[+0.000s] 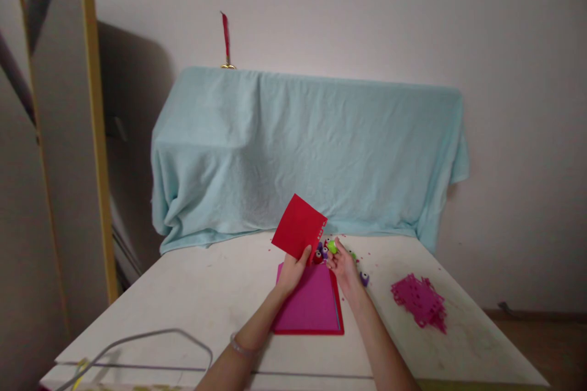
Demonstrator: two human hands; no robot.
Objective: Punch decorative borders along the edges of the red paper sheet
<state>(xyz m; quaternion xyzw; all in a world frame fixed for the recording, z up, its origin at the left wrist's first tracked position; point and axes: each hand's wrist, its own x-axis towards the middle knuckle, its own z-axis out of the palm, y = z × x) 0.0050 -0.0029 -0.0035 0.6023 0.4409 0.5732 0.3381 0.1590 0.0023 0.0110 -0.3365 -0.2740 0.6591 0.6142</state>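
My left hand [294,270] is closed on a sheet of red paper [298,226], thumb on top, held tilted above the table. Small cut-out shapes run along the sheet's right edge. In the fingers of my right hand [345,264] is a small light-green craft punch [332,247], close to that punched edge. Behind and between the hands lie more small punches, among them a red one [317,256] and a purple one [364,278]. Below my hands rests a stack of magenta paper [307,305] with red sheets showing at its edges.
A pile of punched magenta paper pieces [419,301] lies on the right of the white table [183,293]. Tiny paper bits are scattered near the punches. A light-blue cloth [312,146] drapes over something behind. A grey cable [151,333] curves at front left; a gold-framed mirror [64,134] stands left.
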